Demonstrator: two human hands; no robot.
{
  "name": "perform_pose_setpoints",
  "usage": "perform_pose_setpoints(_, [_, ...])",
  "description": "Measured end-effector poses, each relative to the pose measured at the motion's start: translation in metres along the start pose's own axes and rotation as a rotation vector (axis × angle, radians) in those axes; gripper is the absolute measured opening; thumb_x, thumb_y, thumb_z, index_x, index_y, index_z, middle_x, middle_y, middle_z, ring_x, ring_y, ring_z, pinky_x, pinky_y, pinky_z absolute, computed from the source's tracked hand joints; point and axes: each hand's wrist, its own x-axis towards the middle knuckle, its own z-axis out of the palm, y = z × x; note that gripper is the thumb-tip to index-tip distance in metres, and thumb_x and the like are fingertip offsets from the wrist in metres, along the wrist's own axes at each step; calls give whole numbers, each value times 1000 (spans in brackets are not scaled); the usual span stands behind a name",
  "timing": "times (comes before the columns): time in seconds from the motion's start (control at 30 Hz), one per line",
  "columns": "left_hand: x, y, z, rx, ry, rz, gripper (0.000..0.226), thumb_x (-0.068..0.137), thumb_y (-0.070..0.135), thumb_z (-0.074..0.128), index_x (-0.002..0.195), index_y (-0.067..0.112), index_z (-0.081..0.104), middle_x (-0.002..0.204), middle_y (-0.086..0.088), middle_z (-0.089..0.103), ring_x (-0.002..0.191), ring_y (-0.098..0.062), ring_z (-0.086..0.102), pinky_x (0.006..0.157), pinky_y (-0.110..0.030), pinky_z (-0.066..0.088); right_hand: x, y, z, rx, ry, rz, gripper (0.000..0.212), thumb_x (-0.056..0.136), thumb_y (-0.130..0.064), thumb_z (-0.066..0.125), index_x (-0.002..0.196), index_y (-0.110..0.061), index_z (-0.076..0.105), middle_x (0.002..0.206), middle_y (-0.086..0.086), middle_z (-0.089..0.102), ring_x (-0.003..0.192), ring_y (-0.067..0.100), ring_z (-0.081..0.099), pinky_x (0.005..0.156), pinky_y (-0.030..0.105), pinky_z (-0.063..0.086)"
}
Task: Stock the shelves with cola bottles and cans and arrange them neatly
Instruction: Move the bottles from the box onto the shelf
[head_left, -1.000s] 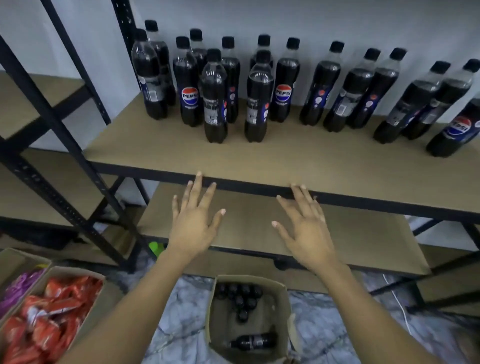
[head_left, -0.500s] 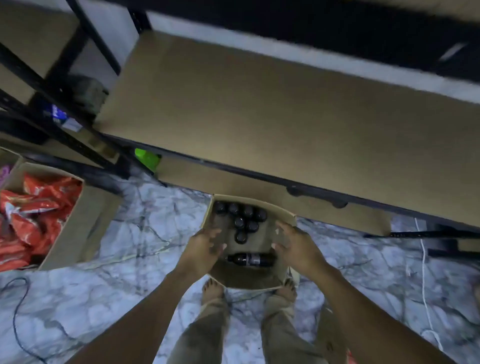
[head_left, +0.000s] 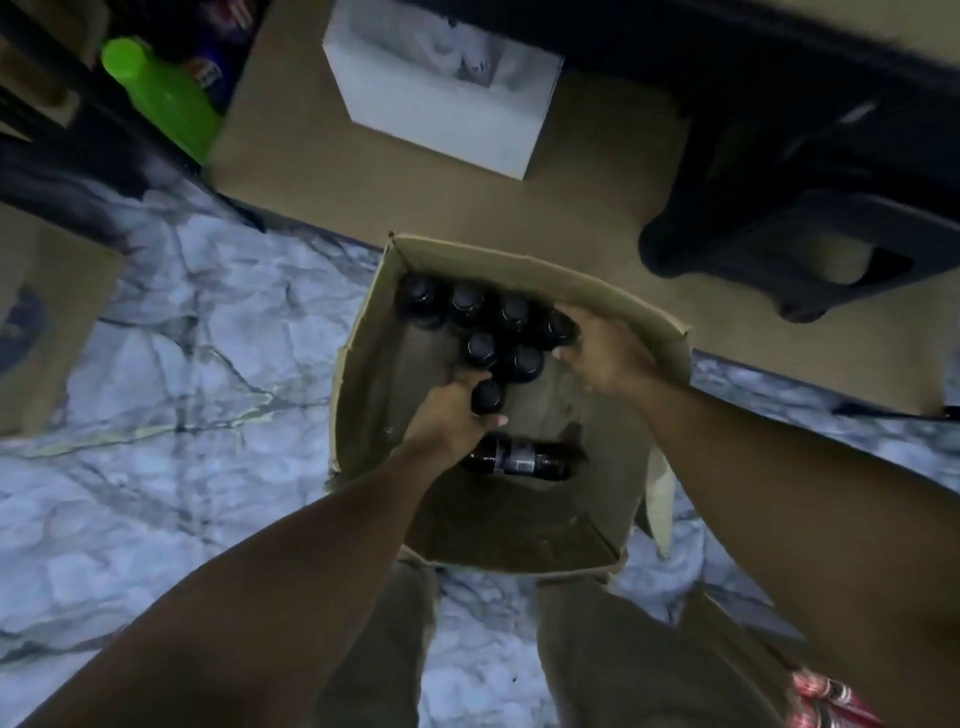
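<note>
An open cardboard box (head_left: 524, 535) stands on the marble floor between my feet. Several upright cola bottles with black caps (head_left: 480, 348) are clustered at its far side, and one cola bottle (head_left: 519, 460) lies flat on the box bottom. My left hand (head_left: 452, 415) is inside the box, fingers wrapped around the neck of the nearest upright bottle (head_left: 487, 397). My right hand (head_left: 602, 356) is curled around the rightmost upright bottle (head_left: 558, 327) at the far right corner.
The lowest shelf board (head_left: 597, 208) lies just beyond the box, with a white carton (head_left: 441, 93) on it and a dark object (head_left: 805, 249) at the right. A green bottle (head_left: 161, 98) stands at the upper left. Another cardboard box (head_left: 47, 322) sits at the left.
The view has tipped down from the shelf of bottles to the box. Both hands have dropped from the shelf edge into the box and closed around upright bottles.
</note>
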Motion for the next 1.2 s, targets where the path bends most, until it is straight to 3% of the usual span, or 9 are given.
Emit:
perform_pose_setpoints(0.17, [10, -9, 17, -26, 149, 107, 48, 85, 29, 78, 130, 29, 61, 123, -2, 53, 101, -22, 63, 92, -38, 54, 23, 5, 11, -26, 106, -5, 46, 92, -34, 69, 137, -34, 56, 124, 9, 68, 117, 32, 60, 96, 42, 52])
perform_pose_setpoints(0.33, [-6, -8, 10, -15, 217, 137, 31, 84, 15, 77, 113, 24, 69, 111, 1, 55, 95, -18, 63, 87, -34, 55, 9, 7, 8, 131, 105, 26, 35, 86, -18, 76, 116, -35, 67, 104, 6, 72, 93, 30, 69, 84, 46, 59])
perform_pose_setpoints(0.47, [-31, 9, -12, -18, 190, 102, 29, 83, 19, 78, 110, 25, 69, 108, 0, 57, 93, -21, 62, 85, -36, 55, -25, 2, -7, 136, 127, 41, 36, 85, -15, 77, 115, -33, 69, 108, 3, 71, 97, 23, 66, 90, 33, 54])
perform_pose_setpoints(0.6, [-72, 38, -46, -1, 212, 106, 23, 81, 22, 79, 102, 26, 70, 99, 0, 60, 87, -22, 63, 79, -34, 54, -77, -19, -31, 174, 145, 101, 38, 84, -16, 79, 118, -30, 71, 109, 3, 73, 99, 23, 68, 86, 27, 52])
perform_pose_setpoints(0.8, [-163, 97, -117, 19, 238, 156, 23, 83, 24, 78, 105, 20, 71, 91, 6, 53, 79, -13, 54, 72, -24, 44, -184, -75, -90, 311, 203, 114, 29, 83, -13, 79, 108, -25, 73, 100, 1, 74, 94, 21, 67, 78, 29, 51])
perform_pose_setpoints(0.87, [-196, 121, -147, 35, 221, 173, 21, 86, 25, 75, 106, 20, 70, 91, 5, 54, 80, -17, 59, 72, -29, 49, -222, -98, -112, 331, 230, 112, 23, 83, -16, 77, 103, -27, 72, 93, -4, 71, 90, 18, 66, 70, 25, 46])
perform_pose_setpoints(0.97, [-244, 158, -192, 16, 214, 225, 18, 87, 23, 73, 103, 18, 69, 87, 5, 59, 77, -13, 59, 72, -31, 50, -280, -137, -152, 343, 264, 104, 20, 86, -18, 74, 100, -31, 68, 88, -7, 66, 84, 14, 61, 60, 9, 38])
perform_pose_setpoints(1.1, [-306, 208, -249, 48, 215, 316, 24, 84, 29, 74, 107, 25, 69, 97, 6, 61, 86, -16, 62, 77, -29, 50, -348, -186, -205, 377, 311, 63, 20, 89, -18, 72, 97, -34, 66, 89, -8, 68, 79, 9, 60, 61, 9, 42])
perform_pose_setpoints(1.2, [-350, 242, -283, 68, 211, 388, 29, 85, 29, 75, 112, 22, 69, 92, 7, 51, 78, -11, 52, 67, -11, 36, -394, -215, -243, 423, 418, 21, 16, 88, -22, 75, 103, -26, 71, 87, -10, 71, 76, 1, 61, 62, 11, 43])
